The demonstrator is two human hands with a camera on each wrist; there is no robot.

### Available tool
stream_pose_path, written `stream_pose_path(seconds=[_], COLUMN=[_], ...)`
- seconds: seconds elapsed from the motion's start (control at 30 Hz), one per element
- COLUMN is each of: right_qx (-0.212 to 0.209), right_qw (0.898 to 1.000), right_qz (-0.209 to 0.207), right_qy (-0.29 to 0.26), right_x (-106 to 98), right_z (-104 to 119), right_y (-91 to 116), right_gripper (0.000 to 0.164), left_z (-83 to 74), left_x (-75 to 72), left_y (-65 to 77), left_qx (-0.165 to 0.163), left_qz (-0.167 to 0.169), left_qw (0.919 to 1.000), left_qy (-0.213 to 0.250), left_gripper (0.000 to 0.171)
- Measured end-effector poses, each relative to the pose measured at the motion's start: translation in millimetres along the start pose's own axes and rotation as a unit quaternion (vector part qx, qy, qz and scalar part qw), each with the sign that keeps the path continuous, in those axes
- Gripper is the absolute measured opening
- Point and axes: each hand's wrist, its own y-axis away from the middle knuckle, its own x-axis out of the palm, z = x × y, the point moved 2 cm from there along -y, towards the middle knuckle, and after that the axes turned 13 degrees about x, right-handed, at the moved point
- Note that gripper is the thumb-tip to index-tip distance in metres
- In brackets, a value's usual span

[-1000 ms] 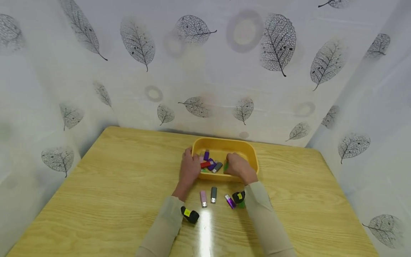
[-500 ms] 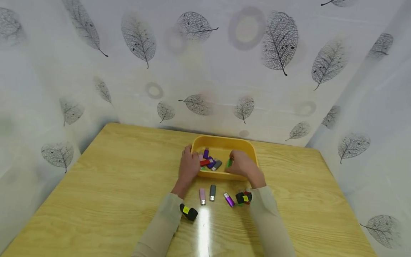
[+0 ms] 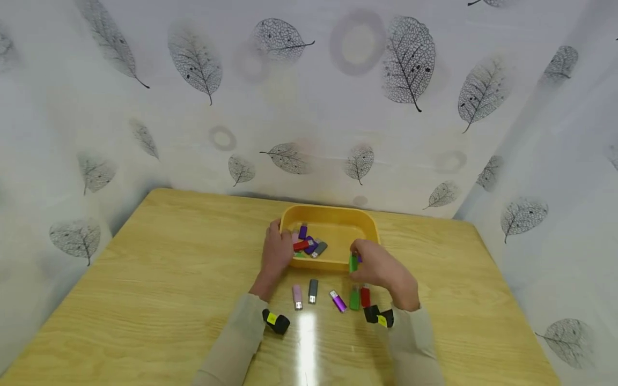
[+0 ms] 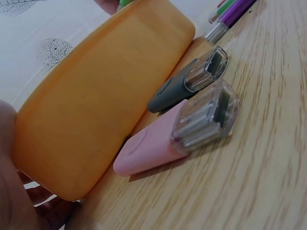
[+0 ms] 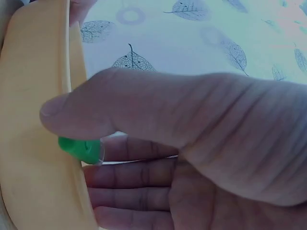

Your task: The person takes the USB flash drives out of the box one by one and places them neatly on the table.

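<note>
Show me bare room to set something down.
Wide bare stretches of table lie left of the left hand and right of the right hand. Inside the yellow tray, the back right part looks free. Crowded: the tray's left end, with its heap of USB drives, and the table in front, with a row of drives.

green stick (image 5: 79,149) partly hidden by right grip (image 3: 381,265), left sleeve (image 3: 229,343) cut off below

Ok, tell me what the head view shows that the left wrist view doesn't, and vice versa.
Only head: a red plastic USB stick inside the yellow rectangular plastic tray, and beige cloth sleeves.
Only left wrist: transparent plastic connector caps, indistinct in the other.
Both: that tray, the pink plastic USB stick, the grey plastic USB stick and the left hand.
</note>
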Motion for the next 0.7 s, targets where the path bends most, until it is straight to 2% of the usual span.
stream_pose_path(seconds=[0.2, 0.47, 0.7], right_qx=[0.02, -0.008, -0.025], right_qw=[0.999, 0.999, 0.999], right_qz=[0.019, -0.018, -0.038], right_qy=[-0.017, -0.042, -0.02], right_x=[3, 14, 13], right_z=[-1, -8, -13], right_y=[5, 12, 18], right_gripper=[0.054, 0.059, 0.061], left_z=[-4.4, -1.1, -2.8], left_x=[-0.6, -5.3, -2.6], left_y=[0.5, 0.5, -0.5], left_qx=[-0.007, -0.006, -0.012], left_qz=[0.006, 0.004, 0.014], left_qw=[0.9999, 0.9999, 0.9997], left_qy=[0.014, 0.011, 0.014], left_gripper=[0.043, 0.043, 0.043])
